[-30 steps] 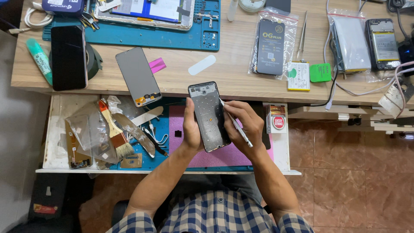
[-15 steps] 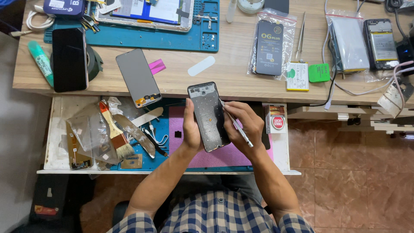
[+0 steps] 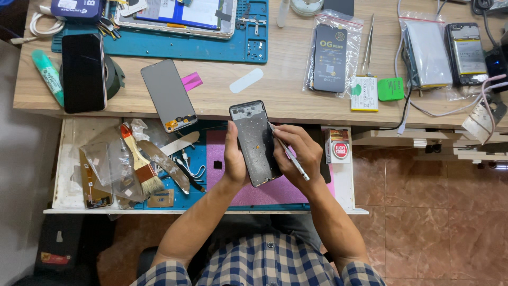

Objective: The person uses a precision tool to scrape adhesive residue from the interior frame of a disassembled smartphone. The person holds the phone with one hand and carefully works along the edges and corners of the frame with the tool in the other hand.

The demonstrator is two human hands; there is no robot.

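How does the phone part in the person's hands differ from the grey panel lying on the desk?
The phone frame is held up over the open drawer by the left hand and right hand; the grey panel lies flat on the wooden desk, untouched. The phone frame is dark and speckled; the grey panel is smooth and plain. Both are slim rectangles.

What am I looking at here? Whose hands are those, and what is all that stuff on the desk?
This picture comes from a camera worn on a person's head, looking down, so the hands are their own. The left hand holds an opened phone frame upright over a drawer. The right hand holds a thin metal tool against the frame's edge. On the wooden desk lie a grey screen panel, a black phone and a blue work mat. In the drawer lies a brush.
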